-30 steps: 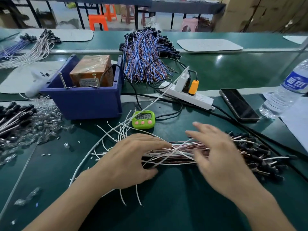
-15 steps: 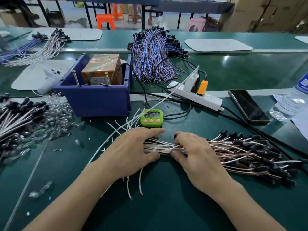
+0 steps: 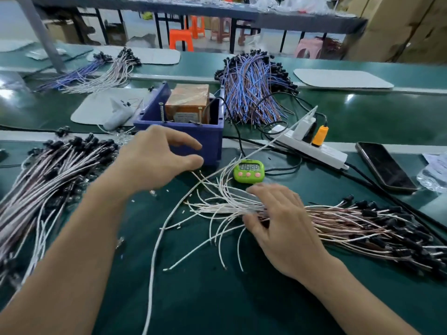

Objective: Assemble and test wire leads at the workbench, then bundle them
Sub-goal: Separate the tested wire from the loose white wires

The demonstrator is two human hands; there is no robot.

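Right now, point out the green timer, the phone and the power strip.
green timer (image 3: 250, 167): head view, on its display.
phone (image 3: 384, 166): head view, middle of its dark screen.
power strip (image 3: 331, 154): head view, bare white top right of the orange plug.

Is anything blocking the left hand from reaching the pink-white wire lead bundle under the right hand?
Nothing visible does. The left hand hovers before the blue plastic box; only bare green mat lies between it and the pink-white wire lead bundle that the right hand rests on. The green timer sits aside.
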